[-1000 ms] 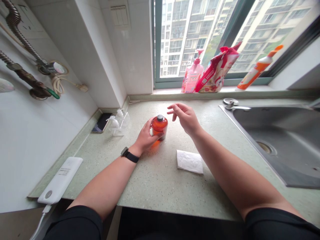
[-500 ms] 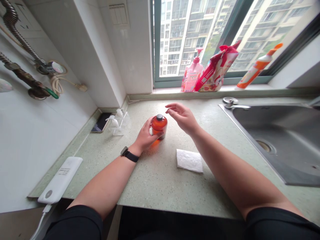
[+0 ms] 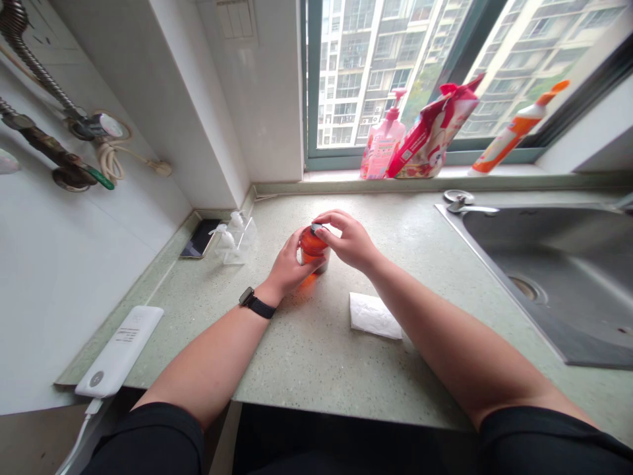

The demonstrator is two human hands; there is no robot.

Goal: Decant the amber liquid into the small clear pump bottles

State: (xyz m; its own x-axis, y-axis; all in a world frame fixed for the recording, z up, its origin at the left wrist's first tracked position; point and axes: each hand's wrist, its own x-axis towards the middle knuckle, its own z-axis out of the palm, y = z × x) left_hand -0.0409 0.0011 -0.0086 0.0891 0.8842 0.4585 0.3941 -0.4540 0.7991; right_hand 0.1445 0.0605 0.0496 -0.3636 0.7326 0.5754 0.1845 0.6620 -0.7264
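An orange see-through bottle [image 3: 312, 245] stands upright on the speckled countertop [image 3: 297, 356]. My left hand [image 3: 287, 265] is wrapped round its body from the left, and a dark watch [image 3: 256, 303] sits on that wrist. The fingers of my right hand [image 3: 346, 239] close round the dark cap [image 3: 316, 227] on top, thumb on the near side and fingers on the far side. Part of the cap is hidden by those fingers. A folded white tissue [image 3: 374, 315] lies just left of my right forearm.
Small clear pump bottles [image 3: 233, 239] and a phone [image 3: 200, 239] are at the back left. A white power bank [image 3: 120, 349] lies at the left edge. The steel sink [image 3: 583, 264] is on the right. A pink pump bottle [image 3: 383, 145] and a red bag [image 3: 430, 135] stand on the windowsill.
My right hand has moved left and slightly down, from beside the bottle onto its cap. The left hand has kept its hold on the bottle.
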